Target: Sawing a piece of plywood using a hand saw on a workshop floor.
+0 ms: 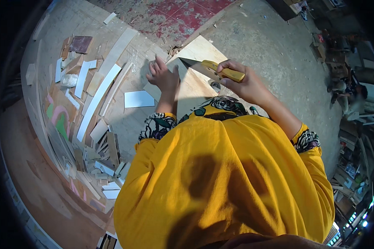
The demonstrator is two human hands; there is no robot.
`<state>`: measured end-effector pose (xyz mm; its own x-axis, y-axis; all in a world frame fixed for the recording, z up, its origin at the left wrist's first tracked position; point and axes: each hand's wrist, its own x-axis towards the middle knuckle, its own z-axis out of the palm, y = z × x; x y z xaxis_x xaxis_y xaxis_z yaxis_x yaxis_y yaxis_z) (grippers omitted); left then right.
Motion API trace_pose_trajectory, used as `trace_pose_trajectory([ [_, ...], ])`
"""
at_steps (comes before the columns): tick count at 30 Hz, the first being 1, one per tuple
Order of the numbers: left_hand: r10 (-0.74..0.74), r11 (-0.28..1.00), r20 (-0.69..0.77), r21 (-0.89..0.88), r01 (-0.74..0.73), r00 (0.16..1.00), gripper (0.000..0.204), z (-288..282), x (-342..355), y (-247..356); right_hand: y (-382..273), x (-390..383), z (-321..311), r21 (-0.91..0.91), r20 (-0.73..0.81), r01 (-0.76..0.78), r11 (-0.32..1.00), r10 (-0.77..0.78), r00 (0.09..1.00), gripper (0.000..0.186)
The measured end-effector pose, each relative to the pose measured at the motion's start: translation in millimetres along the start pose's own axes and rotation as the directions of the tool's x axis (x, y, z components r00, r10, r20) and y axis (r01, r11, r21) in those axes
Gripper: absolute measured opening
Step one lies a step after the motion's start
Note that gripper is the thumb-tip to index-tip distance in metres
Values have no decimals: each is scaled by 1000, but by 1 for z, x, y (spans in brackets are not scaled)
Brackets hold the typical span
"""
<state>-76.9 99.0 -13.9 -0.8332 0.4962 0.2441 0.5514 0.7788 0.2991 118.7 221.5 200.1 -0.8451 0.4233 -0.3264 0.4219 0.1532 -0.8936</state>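
A handsaw [236, 75] with a yellow handle is gripped in my right hand [246, 85]. Its blade points left and lies over a pale plywood board [200, 49], with the tip near the board's left side. My left hand [163, 75] is raised at the board's left edge, fingers spread and holding nothing. Whether its palm touches the wood I cannot tell. A small white panel with a cut corner [139, 99] lies just left of my left wrist.
Wood strips and offcuts cover the left side, among them a long white strip [99, 101] and a dark reddish block [80, 44]. Red floor tiles [183, 16] lie beyond the board. Bare concrete [274, 54] stretches to the right, with a cluttered heap of scraps [351, 174] at the far right.
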Motion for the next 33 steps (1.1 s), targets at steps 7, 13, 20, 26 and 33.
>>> trace_pose_trajectory([
  [7,273,941,378,86,-327,885,72,-17,-49,11,-11,12,14,-76,26,69,995,-67,997,19],
  [13,266,951,365,53,-305,892,69,-18,-48,12,-1,47,27,-194,-17,70,979,-74,997,22],
  [20,280,950,277,58,-306,919,70,-11,-52,8,8,45,31,-141,-24,79,987,-83,996,22],
  [26,294,948,301,31,-318,907,71,-12,-51,13,12,71,40,-175,-36,51,983,-58,998,22],
  [33,299,951,231,11,-310,926,77,-14,-55,8,19,67,36,-115,-6,68,991,-69,998,23],
])
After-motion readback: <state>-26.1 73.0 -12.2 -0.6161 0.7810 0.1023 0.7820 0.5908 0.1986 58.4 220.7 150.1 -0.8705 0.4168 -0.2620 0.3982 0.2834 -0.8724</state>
